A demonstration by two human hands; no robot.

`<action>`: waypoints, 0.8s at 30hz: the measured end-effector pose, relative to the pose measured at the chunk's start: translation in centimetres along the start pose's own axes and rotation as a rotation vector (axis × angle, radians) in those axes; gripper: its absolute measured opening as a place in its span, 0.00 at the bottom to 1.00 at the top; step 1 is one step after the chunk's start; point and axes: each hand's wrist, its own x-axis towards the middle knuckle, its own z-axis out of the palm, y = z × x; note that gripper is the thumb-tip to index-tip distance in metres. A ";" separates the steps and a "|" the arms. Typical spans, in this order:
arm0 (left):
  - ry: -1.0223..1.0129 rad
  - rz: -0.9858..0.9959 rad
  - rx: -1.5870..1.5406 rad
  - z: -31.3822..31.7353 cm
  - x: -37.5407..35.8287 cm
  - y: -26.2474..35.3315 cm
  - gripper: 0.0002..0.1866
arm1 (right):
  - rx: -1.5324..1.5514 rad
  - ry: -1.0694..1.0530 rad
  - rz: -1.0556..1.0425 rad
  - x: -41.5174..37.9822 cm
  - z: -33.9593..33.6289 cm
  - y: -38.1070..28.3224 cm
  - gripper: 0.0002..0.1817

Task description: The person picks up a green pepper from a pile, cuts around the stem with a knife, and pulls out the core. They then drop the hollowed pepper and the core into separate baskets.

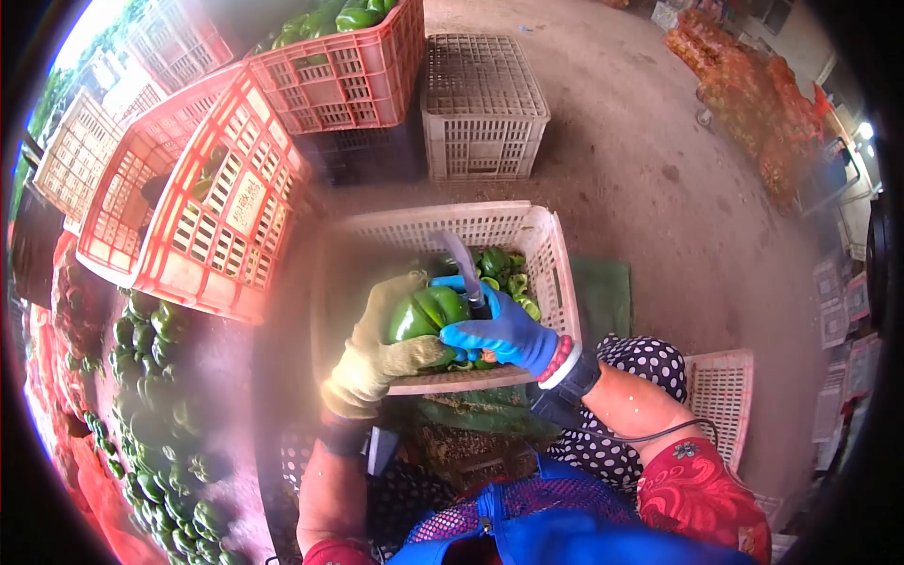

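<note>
My left hand (377,353), in a pale yellow work glove, is closed around a green bell pepper (424,315). From the other side my right hand (508,330), in a blue glove, grips a knife (459,254) by its dark handle; the curved blade points up and away from me. The right fingers also touch the pepper's side. Both hands are over a whitish plastic crate (562,282) in front of me. Inside it lie green pepper pieces (499,266), partly hidden by my hands and the pepper.
A tilted pink crate (212,202) stands at left, near a red crate (330,80) of green peppers. A grey crate (485,108) sits beyond. Many loose peppers (155,405) cover the left floor. Filled orange net sacks (749,99) are at far right.
</note>
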 end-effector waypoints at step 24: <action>0.338 0.206 -0.617 1.7 3.1 -3.1 0.27 | 0.282 0.197 0.069 0.1 3.1 3.7 0.31</action>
